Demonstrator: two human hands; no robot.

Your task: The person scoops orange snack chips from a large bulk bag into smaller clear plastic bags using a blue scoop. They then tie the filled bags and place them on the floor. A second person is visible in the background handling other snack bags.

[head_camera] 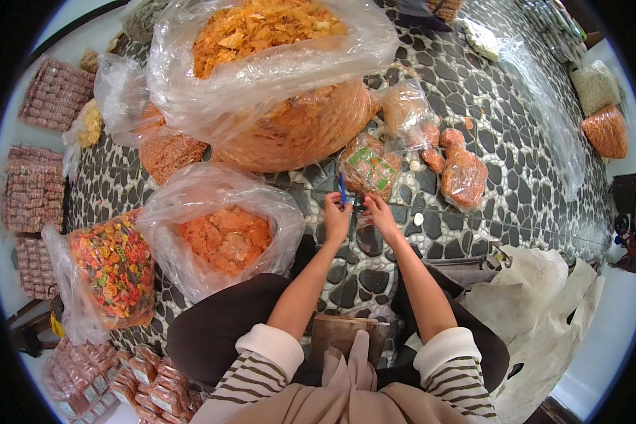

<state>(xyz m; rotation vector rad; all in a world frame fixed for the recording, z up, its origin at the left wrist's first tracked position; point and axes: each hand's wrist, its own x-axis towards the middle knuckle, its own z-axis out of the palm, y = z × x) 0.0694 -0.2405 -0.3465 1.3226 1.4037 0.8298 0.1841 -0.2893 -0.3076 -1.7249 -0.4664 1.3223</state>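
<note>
A slim blue tool [342,185], possibly a pen or a cutter, stands up from the fingers of my left hand [337,216]. Just beyond both hands lies a clear plastic packet of orange snacks [370,168] with a green printed label. My right hand [380,216] has its fingertips at the packet's near edge; whether they pinch the plastic I cannot tell. To the right are a tied clear bag of orange snacks [464,177] and another filled clear bag [405,111]. A small white round piece [418,219] lies right of my right hand.
A huge open plastic bag of orange chips [291,127] stands ahead. Nearer left are an open bag of orange pieces [225,238] and a bag of multicoloured snacks [116,270]. Stacked packets [34,188] line the left wall. A whitish sheet [530,318] lies on the pebble-patterned floor [514,153].
</note>
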